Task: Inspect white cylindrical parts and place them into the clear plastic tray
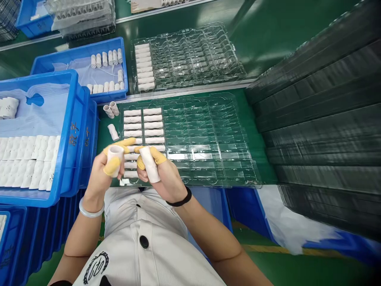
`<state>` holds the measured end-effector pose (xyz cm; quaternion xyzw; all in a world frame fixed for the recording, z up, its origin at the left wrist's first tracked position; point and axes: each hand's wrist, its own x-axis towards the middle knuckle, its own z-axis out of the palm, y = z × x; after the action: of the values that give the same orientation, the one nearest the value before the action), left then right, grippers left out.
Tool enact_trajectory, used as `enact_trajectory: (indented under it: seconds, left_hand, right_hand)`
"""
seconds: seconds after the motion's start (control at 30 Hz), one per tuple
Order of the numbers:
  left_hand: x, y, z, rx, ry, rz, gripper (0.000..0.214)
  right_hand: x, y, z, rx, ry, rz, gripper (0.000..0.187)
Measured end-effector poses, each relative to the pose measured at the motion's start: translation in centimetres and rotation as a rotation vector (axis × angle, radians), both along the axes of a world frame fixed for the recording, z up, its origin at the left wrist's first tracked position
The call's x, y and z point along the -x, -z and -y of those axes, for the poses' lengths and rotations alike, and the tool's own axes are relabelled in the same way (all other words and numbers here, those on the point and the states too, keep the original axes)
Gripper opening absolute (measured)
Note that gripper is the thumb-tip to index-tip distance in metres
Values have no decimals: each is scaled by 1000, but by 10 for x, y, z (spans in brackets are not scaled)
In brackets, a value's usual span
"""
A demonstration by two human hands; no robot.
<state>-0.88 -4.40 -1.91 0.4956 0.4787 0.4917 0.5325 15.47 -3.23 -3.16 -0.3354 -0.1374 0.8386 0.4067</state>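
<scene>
My left hand [104, 167], with yellow finger covers, is closed around a short white tube [115, 161] whose open end faces up. Close beside it, my right hand [160, 169] grips a second white tube [149, 165], tilted, between covered thumb and fingers. Both hands are over the near left part of a clear plastic tray [208, 139]. Two columns of white tubes [153, 124] lie in the tray's left slots; my hands hide some of them. Left of the tray, two tubes [111, 109] stand upright together and one more tube [113, 132] leans or lies nearby.
At left, stacked blue crates [64, 159] hold rows of white pieces. Behind them, a shallow blue bin [80, 51] holds several tubes. Another clear tray [190, 55], with one filled column, sits farther back. A tall stack of dark trays [321, 119] borders the right.
</scene>
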Motion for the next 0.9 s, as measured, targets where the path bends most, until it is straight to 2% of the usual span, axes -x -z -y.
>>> enact_trajectory:
  seconds: [0.07,0.27,0.33,0.43,0.47,0.6,0.63,0.7,0.77,0.8,0.83,0.9]
  left_hand:
    - [2,1,0,12,-31,78,40]
    - [-6,2,7,52,194,199,48]
    - [-7,4,5,55,156,183,49]
    - [-3,4,1,48,10,191,49]
    - [-2,2,1,49,9,201,50]
    - [-2,-3,3,79,217,85,51]
    - [-2,-3,4,74,218,31,48]
    - [-3,-2,4,46,83,-38,43]
    - [-1,0,4,5,-64,-17,43]
    - [1,0,4,-17,-82,5,45]
    - [3,0,5,-43,-50,11,47]
    - [5,-3,6,-109,96,-43,44]
  right_hand:
    - [0,0,0,2,-3,-28,35]
    - [3,2,-4,-6,-24,-74,35]
    - [2,3,-5,-23,-39,-98,36]
    - [1,2,-6,-22,-52,-134,37]
    - [0,2,-6,-15,-57,-142,36]
    - [1,2,-6,24,-70,-133,37]
    - [2,2,-6,28,-71,-133,38]
    - [2,1,-6,27,-82,-154,38]
    - [1,0,-6,26,-99,-191,40]
    - [1,0,-6,28,-104,-206,40]
    - [0,0,-6,33,-105,-215,39]
    - [0,0,-6,49,-108,-217,38]
